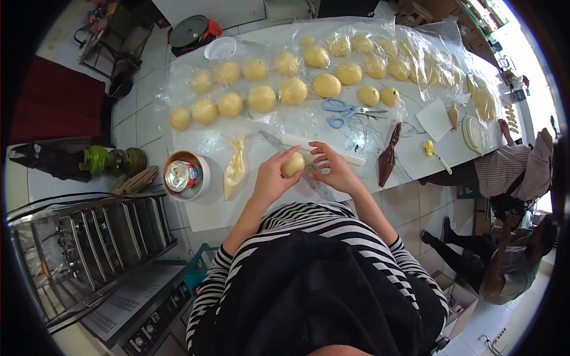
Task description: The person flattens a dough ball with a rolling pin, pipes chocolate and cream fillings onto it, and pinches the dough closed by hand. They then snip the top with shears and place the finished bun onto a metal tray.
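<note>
A small ball of pale dough [293, 165] sits in my left hand [274, 173], whose fingers curve around its left side and top. My right hand [333, 170] is just to the right of the ball, fingers spread and curled, with nothing held in it. Behind both hands a white rolling pin [350, 158] lies on the marble-patterned table [208, 216]. Left of my hands is a piping bag with pale yellow filling [235, 169]; to the right lies a piping bag with dark filling [388, 157]. Blue-handled scissors [350, 111] rest beyond the rolling pin.
Rows of dough balls [261, 98] lie under clear plastic across the table's far side. A bowl holding a can [181, 176] stands at the left. A spatula [440, 159] and white card [434, 120] are at the right, near two other people [512, 172]. A tray rack [101, 237] stands lower left.
</note>
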The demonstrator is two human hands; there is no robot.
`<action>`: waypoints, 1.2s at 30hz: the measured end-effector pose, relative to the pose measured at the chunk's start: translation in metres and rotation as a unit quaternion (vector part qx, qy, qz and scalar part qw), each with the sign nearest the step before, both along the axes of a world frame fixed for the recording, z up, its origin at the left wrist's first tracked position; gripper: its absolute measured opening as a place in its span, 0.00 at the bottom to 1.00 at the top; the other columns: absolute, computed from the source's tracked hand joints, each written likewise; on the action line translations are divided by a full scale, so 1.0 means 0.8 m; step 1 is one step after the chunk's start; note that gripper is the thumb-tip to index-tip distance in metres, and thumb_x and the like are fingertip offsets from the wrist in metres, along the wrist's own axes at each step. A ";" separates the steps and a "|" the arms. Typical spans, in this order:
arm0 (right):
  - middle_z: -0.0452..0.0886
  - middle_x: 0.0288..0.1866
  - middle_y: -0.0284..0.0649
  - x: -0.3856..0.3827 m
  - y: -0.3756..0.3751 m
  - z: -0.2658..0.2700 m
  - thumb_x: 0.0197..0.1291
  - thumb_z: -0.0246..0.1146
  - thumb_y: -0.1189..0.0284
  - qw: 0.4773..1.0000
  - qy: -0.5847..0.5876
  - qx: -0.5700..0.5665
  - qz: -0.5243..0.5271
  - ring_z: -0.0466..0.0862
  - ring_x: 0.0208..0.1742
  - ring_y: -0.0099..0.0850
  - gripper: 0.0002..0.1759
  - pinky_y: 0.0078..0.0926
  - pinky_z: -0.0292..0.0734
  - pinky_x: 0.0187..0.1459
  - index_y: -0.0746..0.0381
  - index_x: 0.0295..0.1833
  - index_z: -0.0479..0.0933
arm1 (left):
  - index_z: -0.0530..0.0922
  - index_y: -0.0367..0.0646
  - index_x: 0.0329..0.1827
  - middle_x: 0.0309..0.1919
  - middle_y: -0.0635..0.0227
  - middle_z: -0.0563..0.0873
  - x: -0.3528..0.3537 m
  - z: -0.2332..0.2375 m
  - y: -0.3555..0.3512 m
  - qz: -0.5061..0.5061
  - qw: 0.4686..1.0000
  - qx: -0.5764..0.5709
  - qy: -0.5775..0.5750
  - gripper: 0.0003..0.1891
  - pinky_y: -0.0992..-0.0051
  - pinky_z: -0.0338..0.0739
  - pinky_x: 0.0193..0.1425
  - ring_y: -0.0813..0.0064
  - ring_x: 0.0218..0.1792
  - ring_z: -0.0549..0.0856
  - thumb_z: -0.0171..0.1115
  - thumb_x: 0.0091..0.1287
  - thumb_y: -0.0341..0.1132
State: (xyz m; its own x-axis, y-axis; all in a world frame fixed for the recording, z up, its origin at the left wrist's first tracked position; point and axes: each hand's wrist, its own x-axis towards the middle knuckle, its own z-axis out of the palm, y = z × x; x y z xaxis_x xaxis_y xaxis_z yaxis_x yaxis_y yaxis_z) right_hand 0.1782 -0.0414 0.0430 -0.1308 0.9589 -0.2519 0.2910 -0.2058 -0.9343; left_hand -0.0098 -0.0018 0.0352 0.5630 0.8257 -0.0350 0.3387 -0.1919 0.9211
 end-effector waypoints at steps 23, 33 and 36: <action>0.72 0.49 0.47 0.007 0.007 -0.007 0.43 0.65 0.76 0.982 -0.142 0.123 -0.007 0.74 0.48 0.45 0.27 0.36 0.70 0.50 0.64 0.53 0.69 | 0.63 0.51 0.63 0.49 0.62 0.75 0.010 -0.046 -0.012 -0.006 0.975 0.184 0.122 0.42 0.67 0.69 0.54 0.60 0.48 0.74 0.70 0.40 0.32; 0.74 0.46 0.48 0.091 0.145 -0.043 0.38 0.61 0.80 0.890 -0.421 0.155 0.080 0.74 0.48 0.45 0.21 0.38 0.71 0.47 0.65 0.44 0.72 | 0.63 0.46 0.62 0.54 0.60 0.72 0.004 -0.079 -0.011 -0.015 0.979 0.198 0.056 0.42 0.67 0.67 0.58 0.59 0.55 0.71 0.73 0.40 0.38; 0.76 0.41 0.50 0.096 0.158 -0.034 0.36 0.61 0.77 0.884 -0.423 0.140 0.142 0.76 0.44 0.46 0.19 0.38 0.72 0.45 0.65 0.41 0.72 | 0.60 0.46 0.63 0.54 0.61 0.72 0.002 -0.080 -0.016 -0.012 0.983 0.179 0.048 0.43 0.66 0.65 0.59 0.59 0.56 0.71 0.72 0.41 0.38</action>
State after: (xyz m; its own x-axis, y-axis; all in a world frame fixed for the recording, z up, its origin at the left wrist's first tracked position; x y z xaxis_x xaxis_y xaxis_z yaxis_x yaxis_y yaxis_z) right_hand 0.2550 0.0851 0.0155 -0.2555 0.9577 -0.1324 0.9124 0.1936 -0.3606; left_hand -0.0078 -0.0146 -0.0287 0.5908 0.7810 0.2024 0.4113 -0.5073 0.7573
